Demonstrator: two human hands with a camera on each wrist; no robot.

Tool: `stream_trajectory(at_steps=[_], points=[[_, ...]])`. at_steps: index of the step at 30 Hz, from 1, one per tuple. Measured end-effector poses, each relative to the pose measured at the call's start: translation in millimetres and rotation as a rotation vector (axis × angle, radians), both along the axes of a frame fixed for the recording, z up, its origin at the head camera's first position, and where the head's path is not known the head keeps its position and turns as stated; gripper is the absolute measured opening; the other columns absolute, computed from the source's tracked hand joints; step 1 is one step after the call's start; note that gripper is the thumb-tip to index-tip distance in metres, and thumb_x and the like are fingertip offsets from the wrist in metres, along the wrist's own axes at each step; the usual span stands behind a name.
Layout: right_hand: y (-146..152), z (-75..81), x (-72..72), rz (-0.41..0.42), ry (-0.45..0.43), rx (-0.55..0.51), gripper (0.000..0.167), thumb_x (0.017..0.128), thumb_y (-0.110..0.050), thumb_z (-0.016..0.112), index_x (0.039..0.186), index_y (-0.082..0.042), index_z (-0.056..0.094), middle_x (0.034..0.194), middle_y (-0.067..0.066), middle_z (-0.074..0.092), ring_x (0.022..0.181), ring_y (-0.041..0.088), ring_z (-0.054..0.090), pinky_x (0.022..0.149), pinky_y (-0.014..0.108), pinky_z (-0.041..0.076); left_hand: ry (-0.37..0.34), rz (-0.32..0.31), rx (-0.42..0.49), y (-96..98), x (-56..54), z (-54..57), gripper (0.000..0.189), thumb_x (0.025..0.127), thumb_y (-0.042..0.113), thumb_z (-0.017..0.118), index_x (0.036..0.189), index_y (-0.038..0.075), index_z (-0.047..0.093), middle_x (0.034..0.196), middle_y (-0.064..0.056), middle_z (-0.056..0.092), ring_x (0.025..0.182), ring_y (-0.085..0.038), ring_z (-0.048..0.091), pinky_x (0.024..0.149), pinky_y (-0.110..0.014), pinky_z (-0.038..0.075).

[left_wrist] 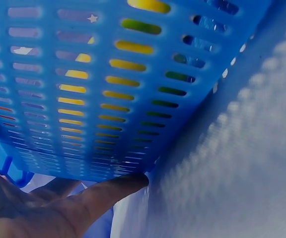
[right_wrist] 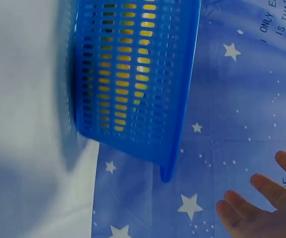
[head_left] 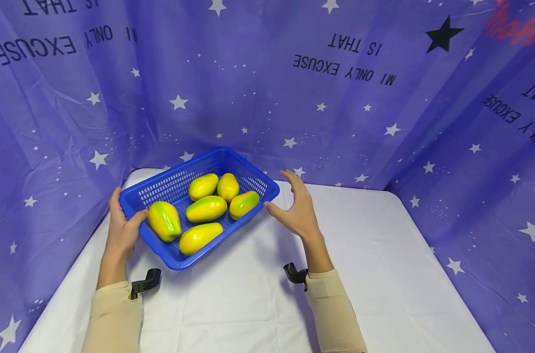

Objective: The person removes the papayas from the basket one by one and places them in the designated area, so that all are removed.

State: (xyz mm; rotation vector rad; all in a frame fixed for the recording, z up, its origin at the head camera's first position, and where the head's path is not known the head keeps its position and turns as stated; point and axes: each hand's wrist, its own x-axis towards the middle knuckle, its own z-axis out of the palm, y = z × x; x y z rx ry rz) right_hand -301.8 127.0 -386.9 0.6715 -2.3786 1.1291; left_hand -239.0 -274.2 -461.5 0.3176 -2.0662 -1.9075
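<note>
A blue plastic basket (head_left: 161, 255) with slotted sides sits slantwise in the head view, left of centre. Several glossy yellow-green fruits shaped like mangoes (head_left: 206, 209) lie spread inside it. At the basket's left end, my left hand (head_left: 123, 230) grips the rim, thumb over the edge and fingers outside. The left wrist view shows the slotted wall (left_wrist: 108, 99) close up, with that hand (left_wrist: 63, 208) low at its end. My right hand (head_left: 298, 208) is spread beside the basket's right corner and holds nothing. In the right wrist view its fingers (right_wrist: 272, 191) stand apart from the basket.
A white cloth (head_left: 232, 309) covers the table under the basket. Purple curtains (head_left: 258, 88) with white stars and lettering hang along the back and both sides. Each wrist carries a black camera mount (head_left: 146, 283) over a beige sleeve (head_left: 114, 318).
</note>
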Motion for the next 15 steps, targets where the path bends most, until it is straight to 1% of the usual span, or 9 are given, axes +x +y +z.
stream_trajectory(at_steps=[3,5,8,12,15], points=[[-8,-0.4,-5.0,0.063,-0.038,-0.06,0.08,0.076,-0.046,0.078,0.146,-0.031,0.042,0.15,-0.004,0.039,0.129,0.016,0.042,0.103,0.042,0.039,-0.003,0.0,-0.001,0.4,0.0,0.4,0.085,0.094,0.012,0.048,0.155,0.034,-0.008,0.162,-0.011,-0.001,0.144,-0.038,0.012,0.115,-0.051,0.01],[-14,-1.2,-8.5,0.106,-0.058,-0.1,0.078,0.077,-0.042,0.079,0.145,-0.029,0.043,0.15,-0.001,0.04,0.128,0.016,0.043,0.104,0.042,0.039,-0.006,-0.001,-0.002,0.0,0.2,0.2,0.085,0.094,0.012,0.047,0.155,0.034,-0.009,0.162,-0.012,-0.001,0.144,-0.038,0.012,0.115,-0.052,0.011],[-23,-2.1,-13.2,0.156,-0.09,-0.14,0.076,0.078,-0.038,0.079,0.145,-0.027,0.045,0.149,-0.002,0.04,0.128,0.016,0.043,0.104,0.045,0.038,-0.007,-0.006,-0.001,-0.2,0.1,-0.3,0.085,0.094,0.012,0.047,0.155,0.033,-0.009,0.162,-0.012,0.0,0.144,-0.038,0.012,0.114,-0.052,0.011],[-34,-3.2,-19.3,0.192,-0.135,-0.16,0.076,0.076,-0.038,0.079,0.144,-0.025,0.046,0.149,-0.007,0.04,0.129,0.015,0.043,0.104,0.046,0.039,-0.004,-0.006,0.0,-0.7,-0.6,-0.2,0.086,0.094,0.01,0.047,0.155,0.032,-0.009,0.162,-0.012,0.0,0.144,-0.038,0.013,0.115,-0.051,0.011],[-41,-4.1,-23.3,0.202,-0.167,-0.154,0.079,0.075,-0.041,0.079,0.144,-0.025,0.046,0.149,-0.01,0.038,0.128,0.013,0.043,0.104,0.041,0.039,0.001,-0.006,0.001,-1.7,-0.8,0.7,0.086,0.093,0.009,0.048,0.155,0.031,-0.008,0.161,-0.013,0.002,0.143,-0.038,0.015,0.115,-0.05,0.011]])
